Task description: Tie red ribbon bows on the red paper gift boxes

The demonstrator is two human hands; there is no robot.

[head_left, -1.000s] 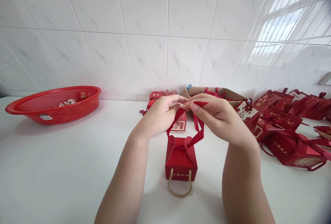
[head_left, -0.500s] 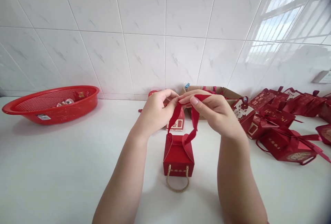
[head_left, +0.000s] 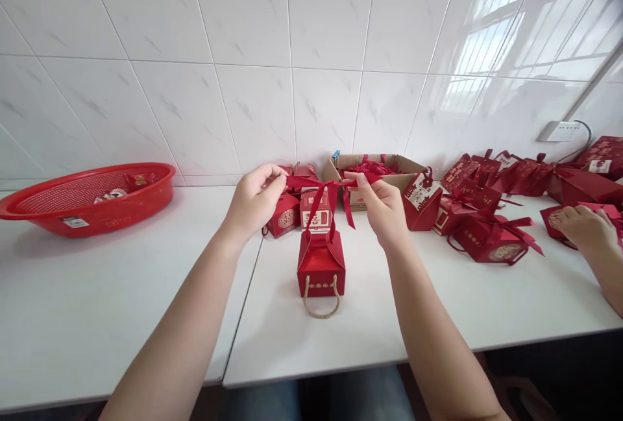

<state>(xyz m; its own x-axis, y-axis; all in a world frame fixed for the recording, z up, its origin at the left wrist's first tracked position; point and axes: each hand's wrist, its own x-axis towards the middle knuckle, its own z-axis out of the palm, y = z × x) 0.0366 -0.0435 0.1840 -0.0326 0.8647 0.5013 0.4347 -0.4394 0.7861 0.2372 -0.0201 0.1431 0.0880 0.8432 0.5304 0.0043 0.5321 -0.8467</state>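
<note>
A small red gift box (head_left: 321, 265) with a rope handle (head_left: 321, 314) stands upright on the white table. A red ribbon (head_left: 316, 204) runs up from its top and crosses in a loose knot above the box. My left hand (head_left: 257, 199) pinches one side of the ribbon and stretches it leftward. On the other side, my right hand (head_left: 382, 205) grips the ribbon between thumb and fingers, with a loose tail hanging beside it. Both hands are raised above the table, apart from the box itself.
At left lies a red plastic basket (head_left: 117, 208) with a few packets. Behind the ribbon are more red boxes (head_left: 283, 216) and a cardboard box (head_left: 409, 167) of ribbons. Several ribboned gift boxes (head_left: 496, 238) stand at right, where another person's hand (head_left: 586, 225) touches a red box.
My hands, close together before, have moved apart, drawing the ribbon into a crossed knot above the box. The view has shifted, bringing another person's hand in at right.
</note>
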